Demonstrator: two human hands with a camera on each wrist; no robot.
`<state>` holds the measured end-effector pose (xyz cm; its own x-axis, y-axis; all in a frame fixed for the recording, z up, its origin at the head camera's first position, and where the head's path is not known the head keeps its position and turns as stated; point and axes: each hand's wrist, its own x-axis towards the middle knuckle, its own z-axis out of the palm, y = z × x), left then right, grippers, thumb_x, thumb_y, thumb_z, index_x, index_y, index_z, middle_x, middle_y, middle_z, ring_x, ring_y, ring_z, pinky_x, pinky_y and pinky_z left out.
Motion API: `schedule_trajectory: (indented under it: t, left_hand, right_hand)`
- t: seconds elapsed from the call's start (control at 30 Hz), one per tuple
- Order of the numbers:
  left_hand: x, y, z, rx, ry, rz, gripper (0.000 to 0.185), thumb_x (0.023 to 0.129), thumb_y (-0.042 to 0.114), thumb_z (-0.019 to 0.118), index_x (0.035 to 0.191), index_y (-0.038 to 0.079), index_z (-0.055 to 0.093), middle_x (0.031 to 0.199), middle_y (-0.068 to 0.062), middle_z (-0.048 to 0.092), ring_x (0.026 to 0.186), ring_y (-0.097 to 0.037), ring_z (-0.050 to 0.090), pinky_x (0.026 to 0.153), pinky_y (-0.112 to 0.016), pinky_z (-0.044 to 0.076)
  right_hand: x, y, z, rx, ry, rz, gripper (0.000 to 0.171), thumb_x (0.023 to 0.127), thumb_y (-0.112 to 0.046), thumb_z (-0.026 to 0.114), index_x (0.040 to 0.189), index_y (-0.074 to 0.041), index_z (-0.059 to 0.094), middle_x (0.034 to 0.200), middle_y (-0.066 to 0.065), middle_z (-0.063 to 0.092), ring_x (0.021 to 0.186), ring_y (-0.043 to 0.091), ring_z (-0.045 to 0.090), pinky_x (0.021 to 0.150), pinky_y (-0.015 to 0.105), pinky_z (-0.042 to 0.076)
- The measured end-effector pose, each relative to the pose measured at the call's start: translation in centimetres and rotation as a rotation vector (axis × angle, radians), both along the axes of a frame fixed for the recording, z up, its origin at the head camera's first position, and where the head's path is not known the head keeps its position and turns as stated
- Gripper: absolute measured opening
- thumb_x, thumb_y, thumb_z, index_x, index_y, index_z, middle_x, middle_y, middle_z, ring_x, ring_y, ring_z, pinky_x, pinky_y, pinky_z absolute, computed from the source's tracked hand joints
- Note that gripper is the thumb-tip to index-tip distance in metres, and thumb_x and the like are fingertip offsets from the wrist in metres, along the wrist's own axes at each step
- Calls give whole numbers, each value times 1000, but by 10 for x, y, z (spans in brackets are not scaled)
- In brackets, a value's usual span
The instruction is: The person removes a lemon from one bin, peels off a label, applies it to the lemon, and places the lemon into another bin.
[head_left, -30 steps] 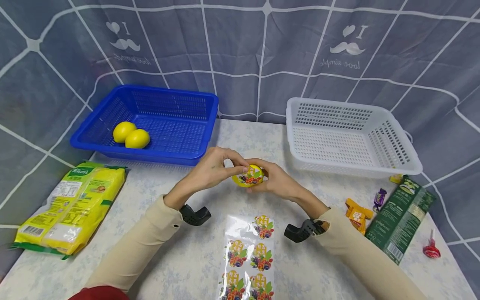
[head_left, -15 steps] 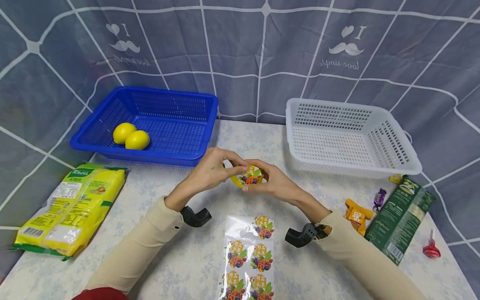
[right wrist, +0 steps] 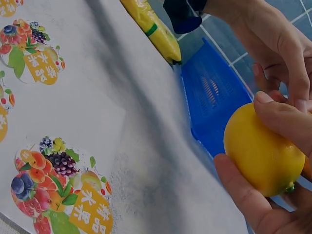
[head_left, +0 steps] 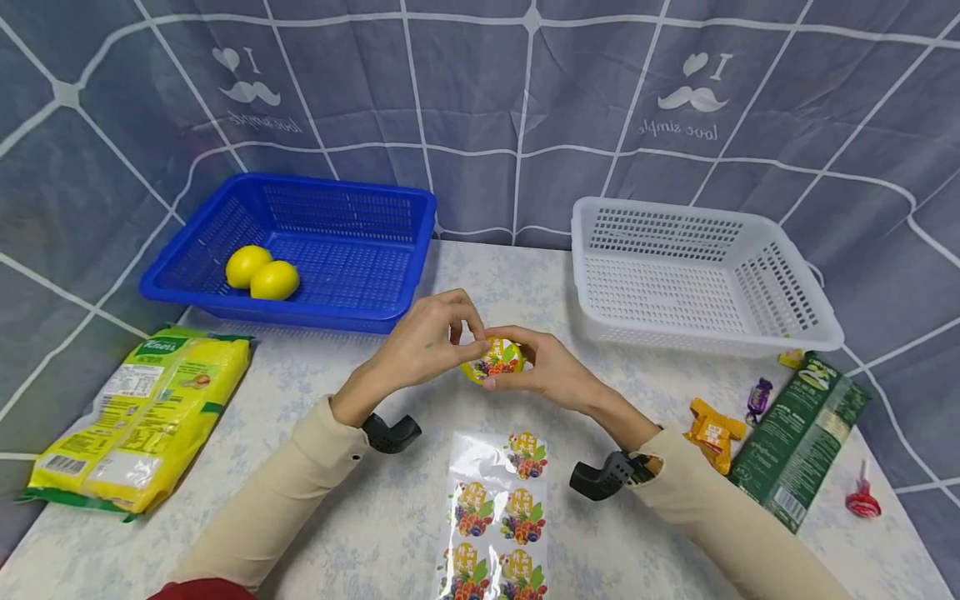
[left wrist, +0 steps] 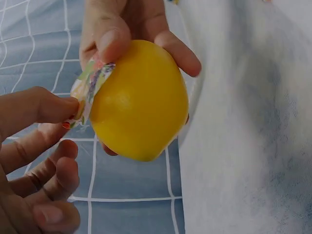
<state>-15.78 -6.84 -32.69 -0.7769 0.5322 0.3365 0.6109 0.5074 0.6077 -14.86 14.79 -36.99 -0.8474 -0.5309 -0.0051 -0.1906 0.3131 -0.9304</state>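
A yellow lemon (left wrist: pixel 141 102) is gripped by my right hand (head_left: pixel 558 371), its fingers and thumb curled round the fruit. On its side is a fruit-print sticker (left wrist: pixel 87 90), partly standing off the skin in the left wrist view. My left hand (head_left: pixel 420 342) pinches the free edge of that sticker between thumb and index finger, while its other fingers stay bent. The right thumb presses on the sticker's opposite edge. Below the hands lies a glossy sheet of fruit stickers (head_left: pixel 480 454) with several left on it.
Two more lemons (head_left: pixel 274 280) lie in a blue basket (head_left: pixel 352 315), back left. At the back right stands a white basket (head_left: pixel 705 337). A yellow Knorr bag (head_left: pixel 180 383) is on the left; a green package (head_left: pixel 798 437), wrapped candies (head_left: pixel 712 433) and a red lollipop (head_left: pixel 862 502) are on the right.
The left hand's knuckles have risen slightly and its index finger is more bent. The lemon and right hand have dropped a little toward the person. The baskets and sticker sheet stay put.
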Motion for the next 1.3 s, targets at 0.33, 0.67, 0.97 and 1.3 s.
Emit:
schedule_trajectory:
  t: [0.33, 0.67, 0.97, 1.3]
  left_hand:
    - [4, 0, 0, -57, 8, 30, 16, 83, 17, 79, 93, 10, 69, 87, 2, 59, 65, -11, 50, 55, -28, 42]
    - [7, 1, -5, -48, 112, -127, 8, 91, 10, 71, 97, 9, 77, 96, 3, 69, 84, -10, 63, 67, -27, 51]
    - [4, 0, -3, 42, 57, -200, 30, 91, 15, 72, 118, 3, 71, 118, -5, 69, 106, -15, 65, 82, -25, 53]
    - [7, 5, -12, 168, -104, -197, 54, 82, 14, 80, 131, 3, 63, 135, -10, 60, 121, -24, 58, 84, -29, 56]
  right_hand:
    - [5, -2, 5, 18, 26, -12, 61, 80, -27, 84, 136, -21, 60, 138, -7, 57, 129, 16, 47, 106, 44, 37]
    - [9, -2, 10, 24, 19, -63, 67, 79, -27, 84, 139, -16, 56, 140, -3, 55, 133, 18, 45, 112, 45, 33]
    - [11, 6, 22, -74, 42, -2, 78, 81, -3, 79, 148, -6, 41, 147, 6, 48, 132, 22, 47, 100, 41, 46]
    - [10, 13, 29, -80, 9, -20, 86, 80, -7, 81, 152, -4, 33, 146, 8, 49, 121, 23, 57, 85, 31, 55]
